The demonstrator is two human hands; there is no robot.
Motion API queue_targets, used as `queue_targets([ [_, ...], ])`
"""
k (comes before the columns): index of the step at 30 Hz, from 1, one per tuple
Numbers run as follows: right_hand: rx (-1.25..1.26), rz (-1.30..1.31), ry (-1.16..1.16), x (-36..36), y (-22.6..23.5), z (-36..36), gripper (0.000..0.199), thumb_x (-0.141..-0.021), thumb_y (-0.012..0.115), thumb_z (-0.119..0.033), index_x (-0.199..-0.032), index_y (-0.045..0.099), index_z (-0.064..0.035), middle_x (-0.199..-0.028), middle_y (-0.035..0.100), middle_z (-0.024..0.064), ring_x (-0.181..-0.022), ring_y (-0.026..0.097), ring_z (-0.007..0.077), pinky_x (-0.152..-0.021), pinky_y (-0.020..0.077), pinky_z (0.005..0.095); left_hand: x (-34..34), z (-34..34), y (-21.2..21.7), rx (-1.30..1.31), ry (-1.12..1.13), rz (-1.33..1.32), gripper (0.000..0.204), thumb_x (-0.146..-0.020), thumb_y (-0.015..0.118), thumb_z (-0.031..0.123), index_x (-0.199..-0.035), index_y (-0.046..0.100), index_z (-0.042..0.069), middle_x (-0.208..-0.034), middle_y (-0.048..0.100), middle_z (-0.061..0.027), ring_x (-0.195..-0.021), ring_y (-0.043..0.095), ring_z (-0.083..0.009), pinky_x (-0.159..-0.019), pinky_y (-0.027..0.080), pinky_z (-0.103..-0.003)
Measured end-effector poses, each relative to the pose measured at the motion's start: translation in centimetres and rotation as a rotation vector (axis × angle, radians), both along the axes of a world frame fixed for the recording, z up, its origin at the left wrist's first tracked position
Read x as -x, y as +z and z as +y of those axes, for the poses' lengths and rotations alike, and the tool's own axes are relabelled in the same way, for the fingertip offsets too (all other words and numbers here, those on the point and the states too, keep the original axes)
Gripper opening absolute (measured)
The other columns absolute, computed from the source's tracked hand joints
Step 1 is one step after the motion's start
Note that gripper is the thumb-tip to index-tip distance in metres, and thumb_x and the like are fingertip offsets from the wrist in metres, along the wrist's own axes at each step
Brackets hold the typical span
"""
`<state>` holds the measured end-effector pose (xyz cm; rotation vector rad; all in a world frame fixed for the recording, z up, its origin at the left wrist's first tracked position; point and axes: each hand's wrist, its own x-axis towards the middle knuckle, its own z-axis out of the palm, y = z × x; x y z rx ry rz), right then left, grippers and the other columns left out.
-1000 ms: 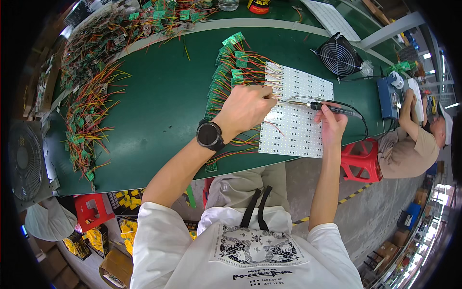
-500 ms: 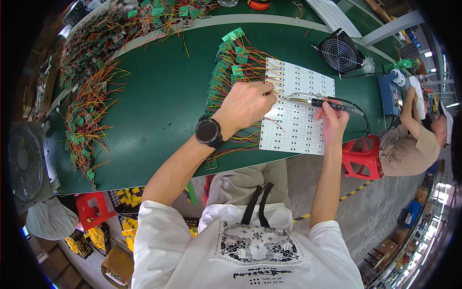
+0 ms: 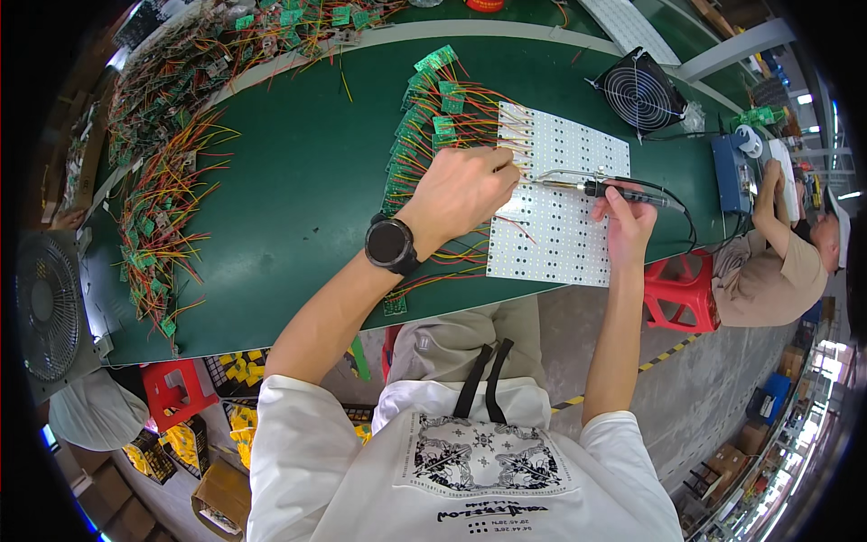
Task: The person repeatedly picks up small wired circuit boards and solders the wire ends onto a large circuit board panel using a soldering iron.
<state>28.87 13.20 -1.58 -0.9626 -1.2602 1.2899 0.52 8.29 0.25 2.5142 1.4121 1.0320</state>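
Note:
My right hand (image 3: 625, 226) grips a soldering iron (image 3: 623, 193) with a black handle and a thin metal tube along its front. Its tip points left, close to my left fingertips, over a white perforated-looking panel (image 3: 564, 230) with rows of dots. My left hand (image 3: 465, 191), wearing a black watch, is closed in a pinch at the panel's left edge, on what looks like a wire end; the fingers mostly hide it. Small green circuit boards (image 3: 408, 144) lie in a row left of the panel, their red and yellow wires (image 3: 488, 98) reaching onto it.
Wired boards are heaped at the left (image 3: 158, 226) and far left. A black fan (image 3: 638, 95) stands behind the panel, a blue soldering station (image 3: 730, 172) to the right. The iron's cable loops across the green table (image 3: 298, 163). A person sits at the far right beside a red stool (image 3: 679, 298).
Both hands stay almost in place, with the iron still beside my left fingertips. The whole view has shifted very slightly.

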Motion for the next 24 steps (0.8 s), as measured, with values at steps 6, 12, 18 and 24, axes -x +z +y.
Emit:
queue_targets([
  [6, -0.005, 0.000, 0.012, -0.06, -0.15, 0.06, 0.019, -0.087, 0.065, -0.002, -0.103, 0.063, 0.0078, -0.079, 0.066, 0.0125, -0.060, 0.062, 0.0173, -0.054, 0.0472, 0.0270, 0.02, 0.01, -0.03, 0.004, 0.000, 0.005, 0.007, -0.081, 0.067, 0.013, -0.083, 0.065, 0.007, -0.078, 0.057, -0.0046, -0.070, 0.062, -0.0237, -0.058, 0.049, -0.036],
  [12, -0.010, 0.004, 0.025, -0.25, -0.36, 0.08, 0.019, -0.087, 0.065, -0.002, -0.104, 0.063, 0.0077, -0.081, 0.066, 0.0127, -0.060, 0.062, 0.0175, -0.053, 0.0476, 0.0272, -0.03, 0.07, -0.28, -0.015, 0.011, 0.013, 0.007, -0.081, 0.067, 0.013, -0.083, 0.065, 0.007, -0.078, 0.057, -0.0047, -0.070, 0.062, -0.0235, -0.059, 0.049, -0.036],
  [18, -0.010, -0.004, 0.020, -0.02, -0.22, 0.00, 0.020, -0.086, 0.066, -0.002, -0.104, 0.063, 0.0074, -0.081, 0.067, 0.0122, -0.060, 0.062, 0.0174, -0.053, 0.0475, 0.0272, -0.07, 0.09, -0.37, -0.009, 0.020, 0.025, 0.008, -0.081, 0.067, 0.014, -0.082, 0.064, 0.006, -0.078, 0.057, -0.0048, -0.069, 0.062, -0.0234, -0.058, 0.049, -0.036],
  [24, -0.005, -0.020, 0.020, 0.07, 0.02, -0.08, 0.020, -0.087, 0.066, -0.003, -0.104, 0.064, 0.0073, -0.080, 0.066, 0.0118, -0.059, 0.062, 0.0167, -0.054, 0.0470, 0.0269, -0.04, 0.17, -0.49, 0.000, 0.020, 0.043, 0.008, -0.081, 0.066, 0.014, -0.081, 0.064, 0.006, -0.079, 0.057, -0.0047, -0.069, 0.062, -0.0231, -0.057, 0.049, -0.036],
])
